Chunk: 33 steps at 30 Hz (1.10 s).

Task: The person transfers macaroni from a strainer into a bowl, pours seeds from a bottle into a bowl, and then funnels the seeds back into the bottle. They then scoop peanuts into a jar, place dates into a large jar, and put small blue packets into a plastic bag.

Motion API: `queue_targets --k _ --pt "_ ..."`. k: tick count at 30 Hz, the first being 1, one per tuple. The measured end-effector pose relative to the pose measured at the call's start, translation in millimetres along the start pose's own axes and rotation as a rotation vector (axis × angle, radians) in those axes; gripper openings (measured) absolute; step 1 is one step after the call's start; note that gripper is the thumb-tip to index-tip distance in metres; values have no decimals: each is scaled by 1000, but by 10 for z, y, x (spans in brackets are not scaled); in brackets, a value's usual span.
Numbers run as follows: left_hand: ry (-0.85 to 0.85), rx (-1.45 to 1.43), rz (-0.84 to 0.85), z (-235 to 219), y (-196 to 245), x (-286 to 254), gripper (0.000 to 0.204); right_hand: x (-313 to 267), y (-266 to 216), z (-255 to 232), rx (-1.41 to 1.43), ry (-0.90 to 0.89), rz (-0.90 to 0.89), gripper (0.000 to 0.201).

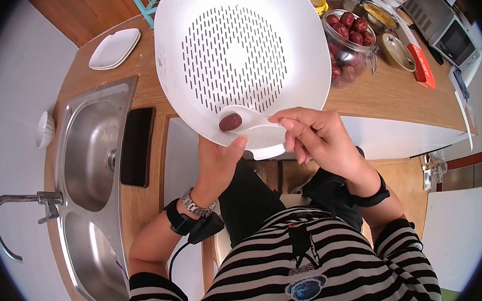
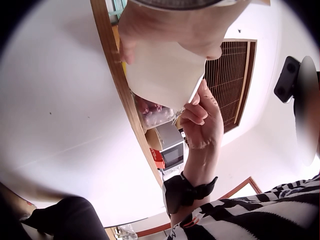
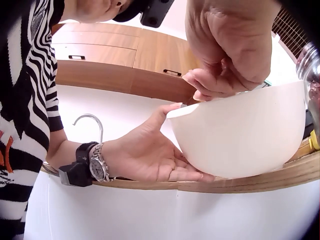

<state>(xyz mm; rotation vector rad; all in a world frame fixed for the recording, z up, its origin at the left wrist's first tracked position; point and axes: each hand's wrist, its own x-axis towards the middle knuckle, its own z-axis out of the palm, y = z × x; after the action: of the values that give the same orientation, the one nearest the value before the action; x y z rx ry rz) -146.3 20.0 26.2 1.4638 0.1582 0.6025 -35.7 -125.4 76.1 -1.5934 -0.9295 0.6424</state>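
Note:
A large white colander (image 1: pixel 172 71) with a slotted bottom tilts toward me over the counter's edge. My left hand (image 1: pixel 216 161) holds its near rim, thumb on top. In the right wrist view, the fingers of that left hand (image 3: pixel 150 152) lie beneath the colander's outer wall (image 3: pixel 245 132). My right hand (image 1: pixel 322 138) pinches the handle of a white spoon (image 1: pixel 254 119) between thumb and fingers. One dark red date (image 1: pixel 230 122) lies in the spoon's bowl, low inside the colander. The spoon is hidden in both wrist views.
A glass jar of dates (image 1: pixel 351 45) stands right of the colander. Behind it are a pot (image 1: pixel 380 15), a lid (image 1: pixel 397 52), a red box (image 1: pixel 421 65) and a microwave (image 1: pixel 456 40). To the left are a double sink (image 1: pixel 88 157), a phone (image 1: pixel 139 147) and white dishes (image 1: pixel 114 49).

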Motion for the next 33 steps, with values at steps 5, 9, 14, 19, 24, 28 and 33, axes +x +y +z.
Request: queue_targets --k 5,9,14,19,24,28,33 --pt "-23 77 -51 -35 -21 -9 48 76 -29 19 270 -29 101 25" --pt "45 47 -27 -52 -101 13 47 110 -44 -56 532 7 149 26" --pt "145 -167 -244 -29 -87 18 44 107 -128 -364 591 108 74 25" --pt "86 -335 -351 -52 -12 53 49 166 -322 -846 395 382 -177 26" --pt "71 -337 -332 -78 -24 60 50 256 -405 -1350 166 531 -282 27" --pt "91 -361 -337 -92 -14 94 51 210 -392 -1613 108 579 -283 27" --pt "85 -345 -349 -97 24 122 52 281 -341 -1902 84 542 -250 27"
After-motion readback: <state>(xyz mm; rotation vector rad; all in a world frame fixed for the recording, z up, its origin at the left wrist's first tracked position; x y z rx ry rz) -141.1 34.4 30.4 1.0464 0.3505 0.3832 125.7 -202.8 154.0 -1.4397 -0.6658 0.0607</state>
